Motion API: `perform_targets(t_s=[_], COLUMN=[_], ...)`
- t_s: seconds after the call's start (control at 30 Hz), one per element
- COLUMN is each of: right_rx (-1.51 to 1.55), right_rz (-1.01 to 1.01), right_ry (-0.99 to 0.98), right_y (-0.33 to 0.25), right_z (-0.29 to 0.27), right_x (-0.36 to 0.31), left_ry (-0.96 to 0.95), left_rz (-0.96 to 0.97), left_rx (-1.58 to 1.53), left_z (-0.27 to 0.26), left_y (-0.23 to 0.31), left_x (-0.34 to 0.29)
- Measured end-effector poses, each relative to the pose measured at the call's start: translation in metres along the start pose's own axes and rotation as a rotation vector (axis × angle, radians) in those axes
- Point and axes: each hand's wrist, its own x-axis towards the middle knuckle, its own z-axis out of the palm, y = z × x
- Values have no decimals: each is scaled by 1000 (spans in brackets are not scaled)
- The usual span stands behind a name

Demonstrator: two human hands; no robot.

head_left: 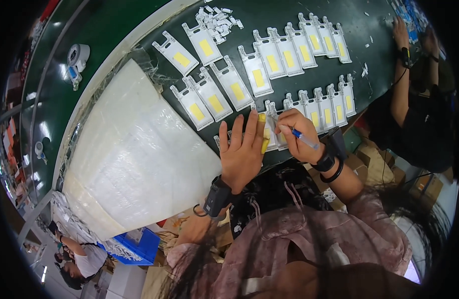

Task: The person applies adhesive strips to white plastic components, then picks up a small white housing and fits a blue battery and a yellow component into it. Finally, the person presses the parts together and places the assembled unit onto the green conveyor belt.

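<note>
My left hand (242,154) lies flat, fingers outstretched, on a clear plastic plate near the table's front edge, hiding most of that plate. Something yellow (265,141) shows beside its thumb; I cannot tell whether it is tape on the thumb or a label. Just to the right, my right hand (298,130) is closed around a blue pen with a clear barrel (306,139). Its fingers are over the near row of plates. Several similar clear plates (238,91), each with a yellow rectangle and two prongs at one end, lie in overlapping rows ahead of both hands.
A pile of small white parts (218,24) sits at the far side of the green table (339,70). A plastic-wrapped white sheet (140,144) covers the left. Tape rolls (79,56) rest beyond it. At right, a co-worker's arms (402,74) reach toward blue parts (409,22).
</note>
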Motion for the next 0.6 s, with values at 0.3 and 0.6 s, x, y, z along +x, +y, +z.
perform_targets(t_s=[0.3,0.6], right_rx=[-39,-32], right_rz=[-49,-85], right_ry=[-21,-6], right_y=[3,7], right_z=[2,6], right_x=[4,5], left_ry=[-11,9], left_rz=[14,22], left_rx=[-13,30], left_z=[1,-1], left_y=[-2,0], left_x=[0,1])
